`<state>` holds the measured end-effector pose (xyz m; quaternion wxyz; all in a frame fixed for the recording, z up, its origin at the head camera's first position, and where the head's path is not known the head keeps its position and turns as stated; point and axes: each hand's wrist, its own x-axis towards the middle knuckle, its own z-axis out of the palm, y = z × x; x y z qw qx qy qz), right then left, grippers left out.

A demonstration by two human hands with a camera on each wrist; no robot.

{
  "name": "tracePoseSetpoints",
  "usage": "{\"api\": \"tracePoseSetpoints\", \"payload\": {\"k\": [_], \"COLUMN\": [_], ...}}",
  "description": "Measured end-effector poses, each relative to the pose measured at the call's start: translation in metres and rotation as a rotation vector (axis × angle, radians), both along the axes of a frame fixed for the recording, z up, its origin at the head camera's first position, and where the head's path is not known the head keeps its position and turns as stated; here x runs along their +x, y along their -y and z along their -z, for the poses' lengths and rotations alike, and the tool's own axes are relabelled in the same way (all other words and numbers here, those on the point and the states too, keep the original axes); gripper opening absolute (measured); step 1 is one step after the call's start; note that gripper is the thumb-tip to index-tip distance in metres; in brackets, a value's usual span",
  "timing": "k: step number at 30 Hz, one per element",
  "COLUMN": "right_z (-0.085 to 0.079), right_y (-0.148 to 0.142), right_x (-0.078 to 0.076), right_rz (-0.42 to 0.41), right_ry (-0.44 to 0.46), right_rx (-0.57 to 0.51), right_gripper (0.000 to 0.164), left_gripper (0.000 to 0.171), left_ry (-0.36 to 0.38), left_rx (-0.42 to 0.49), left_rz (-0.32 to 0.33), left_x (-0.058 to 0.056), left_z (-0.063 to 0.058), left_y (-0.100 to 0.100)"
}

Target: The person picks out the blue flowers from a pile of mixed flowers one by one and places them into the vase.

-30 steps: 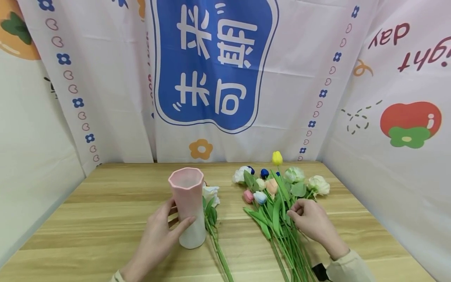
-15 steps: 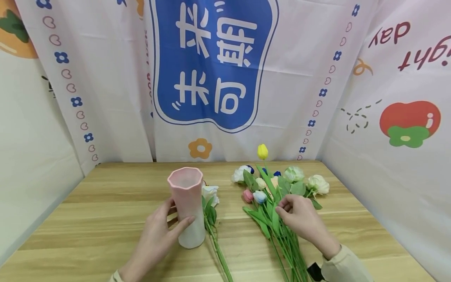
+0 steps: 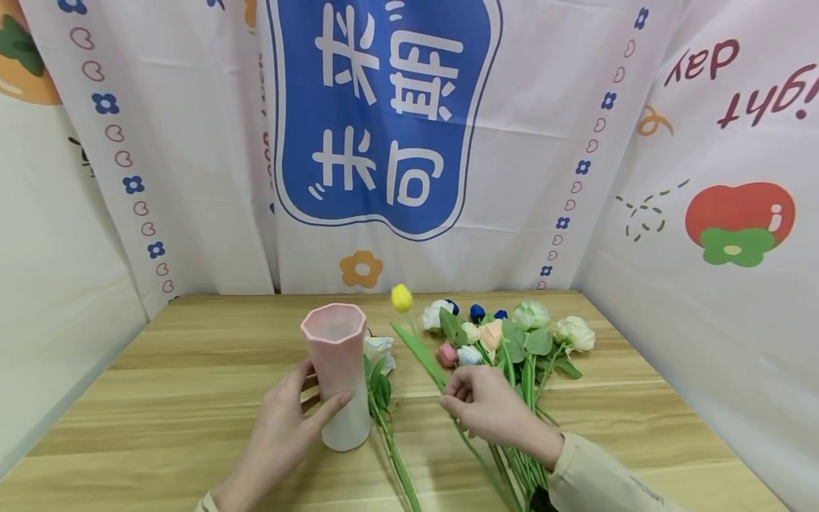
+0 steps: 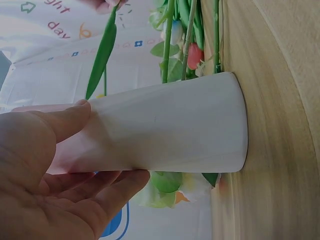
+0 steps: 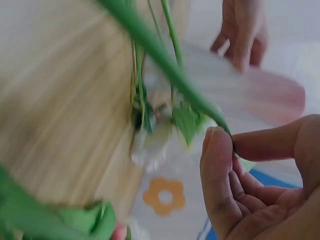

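A pink-to-white vase point(image 3: 344, 384) stands upright on the table. My left hand point(image 3: 284, 427) grips it, thumb in front and fingers behind; the left wrist view shows the thumb and fingers along the vase's sides point(image 4: 165, 127). My right hand point(image 3: 489, 405) pinches the green stem point(image 5: 165, 62) of a yellow tulip point(image 3: 402, 298) between thumb and index finger. The tulip leans up and left, its long leaf point(image 3: 419, 352) beside the stem. Just right of the vase lies a white flower point(image 3: 380, 352) with a long leafy stem.
On the right lies a pile of artificial flowers: a pink tulip point(image 3: 448, 354), a light blue tulip point(image 3: 469, 355), a peach flower point(image 3: 490, 334), a cream rose point(image 3: 574, 333) and others. A printed cloth point(image 3: 512, 235) hangs behind the wooden table point(image 3: 211, 370).
My right hand has moved left from the flower pile, carrying the yellow tulip toward the vase. My left hand stays on the vase, which has not moved.
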<state>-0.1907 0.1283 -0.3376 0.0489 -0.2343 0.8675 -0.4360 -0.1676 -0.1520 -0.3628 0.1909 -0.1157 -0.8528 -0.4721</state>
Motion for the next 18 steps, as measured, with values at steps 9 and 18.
{"api": "tracePoseSetpoints", "payload": {"k": [9,18], "right_z": [0.005,0.023], "right_y": [0.039,0.064], "right_x": [0.002,-0.009], "right_rz": [-0.045,-0.089], "right_ry": [0.136,0.150], "right_rx": [-0.044,0.081], "right_gripper": [0.011,0.017], "left_gripper": [0.063,0.063], "left_ry": [0.006,0.008], "left_rx": [0.002,-0.003], "left_rz": [0.004,0.001], "left_x": [-0.001,-0.001], "left_z": [0.002,0.002], "left_y": [0.001,0.002]}}
